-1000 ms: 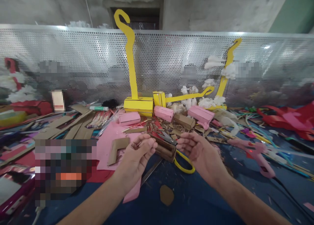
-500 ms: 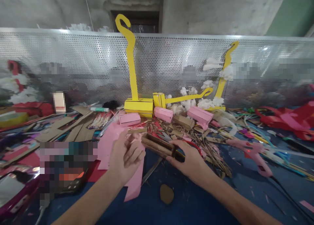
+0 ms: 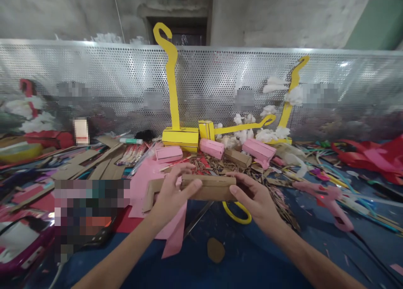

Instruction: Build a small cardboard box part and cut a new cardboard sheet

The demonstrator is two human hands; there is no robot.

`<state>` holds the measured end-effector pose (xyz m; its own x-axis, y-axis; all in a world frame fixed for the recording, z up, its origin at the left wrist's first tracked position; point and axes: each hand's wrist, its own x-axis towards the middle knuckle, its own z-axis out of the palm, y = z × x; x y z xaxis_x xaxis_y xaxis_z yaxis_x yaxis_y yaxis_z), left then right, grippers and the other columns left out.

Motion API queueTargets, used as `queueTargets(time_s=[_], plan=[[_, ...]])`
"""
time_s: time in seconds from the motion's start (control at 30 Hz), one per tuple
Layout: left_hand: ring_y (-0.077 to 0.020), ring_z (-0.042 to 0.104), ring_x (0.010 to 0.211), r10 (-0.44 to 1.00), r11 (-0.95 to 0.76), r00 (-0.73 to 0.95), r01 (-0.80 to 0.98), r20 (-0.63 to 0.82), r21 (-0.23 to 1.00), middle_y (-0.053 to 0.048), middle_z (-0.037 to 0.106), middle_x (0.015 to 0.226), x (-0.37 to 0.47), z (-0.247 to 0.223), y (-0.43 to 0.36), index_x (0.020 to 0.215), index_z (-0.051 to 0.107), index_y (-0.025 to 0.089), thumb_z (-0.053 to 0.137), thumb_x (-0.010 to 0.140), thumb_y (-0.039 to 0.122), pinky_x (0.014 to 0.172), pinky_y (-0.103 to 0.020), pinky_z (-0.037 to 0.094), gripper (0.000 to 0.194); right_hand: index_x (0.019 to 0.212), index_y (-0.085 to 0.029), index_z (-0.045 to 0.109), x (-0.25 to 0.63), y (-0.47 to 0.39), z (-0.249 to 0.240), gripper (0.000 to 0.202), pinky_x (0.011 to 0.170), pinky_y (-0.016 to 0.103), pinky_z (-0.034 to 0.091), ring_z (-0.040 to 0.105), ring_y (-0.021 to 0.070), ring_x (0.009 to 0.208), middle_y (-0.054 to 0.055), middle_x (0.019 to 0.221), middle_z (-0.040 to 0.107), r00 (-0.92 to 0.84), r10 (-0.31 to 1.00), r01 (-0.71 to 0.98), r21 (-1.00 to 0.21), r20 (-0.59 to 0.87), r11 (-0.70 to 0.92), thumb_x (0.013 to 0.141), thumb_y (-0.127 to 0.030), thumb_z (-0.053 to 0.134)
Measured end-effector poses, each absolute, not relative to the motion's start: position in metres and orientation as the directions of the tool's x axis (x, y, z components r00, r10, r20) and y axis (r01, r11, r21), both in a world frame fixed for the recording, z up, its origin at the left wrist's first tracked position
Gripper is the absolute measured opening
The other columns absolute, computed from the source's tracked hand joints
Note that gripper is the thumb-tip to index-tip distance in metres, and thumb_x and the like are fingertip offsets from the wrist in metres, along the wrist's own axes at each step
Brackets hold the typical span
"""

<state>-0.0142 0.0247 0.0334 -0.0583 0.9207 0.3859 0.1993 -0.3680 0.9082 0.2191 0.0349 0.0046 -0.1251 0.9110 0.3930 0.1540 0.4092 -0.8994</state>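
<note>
A small brown cardboard box point(image 3: 209, 189) is level between my two hands, a plain side facing me. My left hand point(image 3: 171, 192) grips its left end, thumb on the front and fingers mostly hidden behind. At the right end, my right hand point(image 3: 256, 196) holds the box with thumb in front and fingers at the back. A bent cardboard piece point(image 3: 151, 194) shows just left of my left hand; whether I touch it I cannot tell. Below the box lies a yellow loop handle point(image 3: 238, 213). Nearer me on the table is a cardboard disc point(image 3: 215, 250).
Pink paper point(image 3: 173, 243) lies under my left hand. Pink boxes point(image 3: 168, 154), a yellow box point(image 3: 180, 138) with a tall curved neck and cardboard scraps point(image 3: 277, 196) stand or lie behind. A pink glue gun point(image 3: 327, 196) with a cord is right. A perforated metal panel point(image 3: 204, 87) closes the back.
The cardboard box has turned from its open side showing to a closed side facing me. My left hand has moved right and taken hold of its left end.
</note>
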Motion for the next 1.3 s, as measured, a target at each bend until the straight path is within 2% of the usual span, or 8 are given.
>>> queueTargets(time_s=[0.1, 0.3, 0.47, 0.63, 0.8, 0.9, 1.03, 1.3], plan=[[-0.0237, 0.06, 0.108, 0.879, -0.477, 0.112, 0.202, 0.463, 0.856, -0.005, 0.066, 0.113, -0.013, 0.032, 0.023, 0.11, 0.063, 0.025, 0.078, 0.077, 0.029, 0.09, -0.032, 0.046, 0.036, 0.121, -0.024, 0.064, 0.221, 0.034, 0.006, 0.037, 0.087, 0.032, 0.055, 0.066, 0.0223, 0.102, 0.006, 0.112, 0.07, -0.138, 0.899, 0.121, -0.894, 0.415, 0.431, 0.09, -0.043, 0.065], [-0.0219, 0.059, 0.108, 0.834, -0.551, 0.172, 0.239, 0.524, 0.8, -0.005, 0.064, 0.114, -0.01, 0.023, 0.022, 0.101, 0.061, 0.024, 0.074, 0.083, 0.03, 0.09, -0.031, 0.045, 0.023, 0.123, -0.027, 0.056, 0.217, 0.027, 0.01, 0.033, 0.092, 0.033, 0.053, 0.063, 0.0214, 0.108, 0.007, 0.118, 0.063, -0.186, 0.844, 0.13, -0.838, 0.504, 0.529, 0.092, -0.035, 0.063], [-0.0224, 0.055, 0.118, 0.807, -0.59, 0.22, 0.238, 0.548, 0.772, -0.005, 0.062, 0.12, -0.006, 0.018, 0.018, 0.1, 0.062, 0.025, 0.075, 0.082, 0.025, 0.096, -0.032, 0.042, 0.022, 0.096, -0.024, 0.064, 0.215, 0.025, 0.012, 0.009, 0.098, 0.036, 0.047, 0.058, 0.0243, 0.117, 0.008, 0.12, 0.061, -0.232, 0.793, 0.251, -0.753, 0.563, 0.609, 0.091, -0.032, 0.066], [-0.0225, 0.054, 0.12, 0.793, -0.608, 0.239, 0.258, 0.56, 0.751, -0.004, 0.06, 0.123, -0.008, 0.02, 0.017, 0.101, 0.062, 0.027, 0.075, 0.082, 0.021, 0.099, -0.033, 0.041, 0.023, 0.092, -0.023, 0.066, 0.218, 0.027, 0.009, 0.009, 0.099, 0.04, 0.046, 0.058, 0.0257, 0.115, 0.009, 0.12, 0.06, -0.219, 0.78, 0.283, -0.727, 0.586, 0.625, 0.09, -0.032, 0.067], [-0.0242, 0.056, 0.118, 0.787, -0.616, 0.241, 0.248, 0.568, 0.748, -0.006, 0.062, 0.12, -0.007, 0.022, 0.016, 0.103, 0.062, 0.026, 0.075, 0.082, 0.025, 0.1, -0.035, 0.043, 0.024, 0.088, -0.023, 0.066, 0.217, 0.025, 0.01, 0.012, 0.096, 0.042, 0.047, 0.06, 0.0265, 0.111, 0.01, 0.115, 0.063, -0.218, 0.778, 0.321, -0.71, 0.589, 0.627, 0.091, -0.035, 0.066], [-0.0238, 0.058, 0.114, 0.807, -0.59, 0.21, 0.238, 0.552, 0.772, -0.006, 0.062, 0.119, -0.005, 0.022, 0.015, 0.112, 0.059, 0.026, 0.074, 0.082, 0.023, 0.097, -0.034, 0.044, 0.033, 0.095, -0.024, 0.066, 0.216, 0.025, 0.013, 0.01, 0.097, 0.042, 0.047, 0.06, 0.0262, 0.112, 0.009, 0.116, 0.064, -0.207, 0.753, 0.345, -0.674, 0.624, 0.653, 0.092, -0.033, 0.064], [-0.0226, 0.06, 0.108, 0.825, -0.564, 0.137, 0.261, 0.548, 0.784, -0.004, 0.064, 0.117, -0.004, 0.021, 0.013, 0.116, 0.058, 0.027, 0.075, 0.08, 0.02, 0.093, -0.031, 0.044, 0.04, 0.097, -0.025, 0.066, 0.217, 0.024, 0.015, 0.006, 0.094, 0.042, 0.05, 0.063, 0.0259, 0.105, 0.008, 0.107, 0.068, -0.189, 0.7, 0.423, -0.586, 0.689, 0.691, 0.092, -0.027, 0.062], [-0.0214, 0.063, 0.096, 0.846, -0.526, 0.086, 0.298, 0.526, 0.797, -0.003, 0.068, 0.107, -0.001, 0.022, 0.01, 0.112, 0.06, 0.026, 0.073, 0.079, 0.021, 0.083, -0.028, 0.045, 0.035, 0.098, -0.028, 0.064, 0.222, 0.028, 0.007, 0.012, 0.092, 0.042, 0.052, 0.065, 0.0239, 0.099, 0.006, 0.1, 0.071, -0.35, 0.584, 0.532, -0.358, 0.732, 0.767, 0.095, -0.019, 0.057]])
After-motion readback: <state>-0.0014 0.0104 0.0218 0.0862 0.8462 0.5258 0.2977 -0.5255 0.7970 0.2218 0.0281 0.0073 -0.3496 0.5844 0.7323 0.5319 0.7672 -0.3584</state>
